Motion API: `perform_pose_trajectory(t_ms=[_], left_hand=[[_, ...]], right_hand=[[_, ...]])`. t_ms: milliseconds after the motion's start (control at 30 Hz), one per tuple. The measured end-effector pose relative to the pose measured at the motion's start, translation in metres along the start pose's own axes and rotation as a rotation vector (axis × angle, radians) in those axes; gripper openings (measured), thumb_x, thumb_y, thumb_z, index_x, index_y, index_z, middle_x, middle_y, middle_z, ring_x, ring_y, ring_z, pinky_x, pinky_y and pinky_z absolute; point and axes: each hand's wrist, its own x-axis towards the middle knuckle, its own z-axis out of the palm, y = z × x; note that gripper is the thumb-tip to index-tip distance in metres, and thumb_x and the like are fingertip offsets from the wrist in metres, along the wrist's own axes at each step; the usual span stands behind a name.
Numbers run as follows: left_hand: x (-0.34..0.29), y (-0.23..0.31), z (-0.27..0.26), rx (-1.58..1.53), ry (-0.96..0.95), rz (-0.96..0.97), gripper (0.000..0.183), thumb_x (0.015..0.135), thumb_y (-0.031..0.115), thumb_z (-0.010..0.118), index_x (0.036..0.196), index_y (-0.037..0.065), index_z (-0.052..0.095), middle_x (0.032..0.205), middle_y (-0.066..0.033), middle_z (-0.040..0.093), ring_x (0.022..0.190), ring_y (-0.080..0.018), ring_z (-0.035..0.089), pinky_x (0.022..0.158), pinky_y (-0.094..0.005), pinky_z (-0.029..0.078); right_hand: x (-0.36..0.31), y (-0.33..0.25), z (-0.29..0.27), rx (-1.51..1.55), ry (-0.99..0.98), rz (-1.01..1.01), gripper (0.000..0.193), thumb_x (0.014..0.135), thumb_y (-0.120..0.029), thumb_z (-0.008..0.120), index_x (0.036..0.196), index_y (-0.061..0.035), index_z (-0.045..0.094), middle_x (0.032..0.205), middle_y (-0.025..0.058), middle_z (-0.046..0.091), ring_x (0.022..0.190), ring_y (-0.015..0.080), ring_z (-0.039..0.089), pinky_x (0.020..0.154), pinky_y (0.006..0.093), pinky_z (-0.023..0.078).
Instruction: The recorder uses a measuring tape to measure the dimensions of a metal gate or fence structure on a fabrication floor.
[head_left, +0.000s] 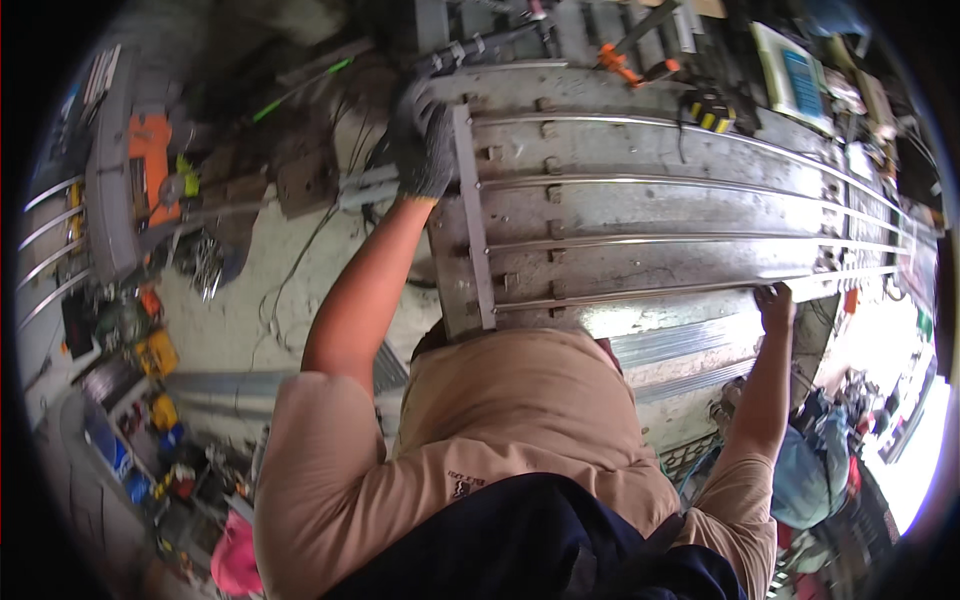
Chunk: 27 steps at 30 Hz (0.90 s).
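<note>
A metal grille [640, 183] of several long shiny rods lies across the grey steel worktable [620, 155] in front of me. A flat metal bar [473, 215] joins the rods at their left end. My left hand [425, 150], in a dark grey knitted glove, is beside the far end of this bar; its fingers are blurred, so their grip cannot be made out. My right hand [776, 305] is bare and reaches out to the right. Its fingers are curled over the nearest rod [680, 295], close to the table's near edge.
An orange clamp [630, 68] and a black-and-yellow tape measure [709, 110] lie along the far side. To the left are an orange tool [152, 165], loose cables and more metal rods [50, 262]. Metal profiles [675, 345] lie below the table edge. Bags [808, 480] clutter the right.
</note>
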Motion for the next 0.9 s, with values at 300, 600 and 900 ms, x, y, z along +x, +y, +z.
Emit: perform_pose_trajectory(t_ms=[300, 600, 900], left_hand=[[0.001, -0.004, 0.038, 0.102, -0.035, -0.024, 0.04, 0.094, 0.021, 0.067, 0.129, 0.002, 0.061, 0.121, -0.0146, 0.064, 0.11, -0.0256, 0.061, 0.1, -0.0398, 0.047], [0.007, -0.021, 0.027, 0.17, -0.233, 0.173, 0.05, 0.095, 0.031, 0.061, 0.132, -0.002, 0.056, 0.126, -0.0193, 0.06, 0.12, -0.0334, 0.056, 0.105, -0.0442, 0.041], [0.004, -0.026, 0.028, -0.058, -0.263, 0.019, 0.053, 0.099, 0.036, 0.057, 0.135, -0.003, 0.054, 0.131, -0.0197, 0.058, 0.123, -0.0305, 0.054, 0.105, -0.0409, 0.041]], right_hand=[[0.149, -0.029, -0.053, 0.361, 0.105, 0.16, 0.044, 0.107, -0.023, 0.042, 0.129, 0.0135, 0.038, 0.12, 0.0316, 0.056, 0.104, 0.0418, 0.062, 0.094, 0.0597, 0.054], [0.188, -0.022, -0.047, -0.326, 0.322, 0.077, 0.039, 0.094, -0.015, 0.042, 0.124, 0.0102, 0.046, 0.111, 0.0299, 0.061, 0.097, 0.0387, 0.062, 0.084, 0.0568, 0.055], [0.172, -0.021, -0.058, -0.713, 0.427, 0.059, 0.01, 0.092, 0.0, 0.056, 0.098, 0.0055, 0.05, 0.089, 0.0191, 0.058, 0.07, 0.0276, 0.059, 0.062, 0.0431, 0.059]])
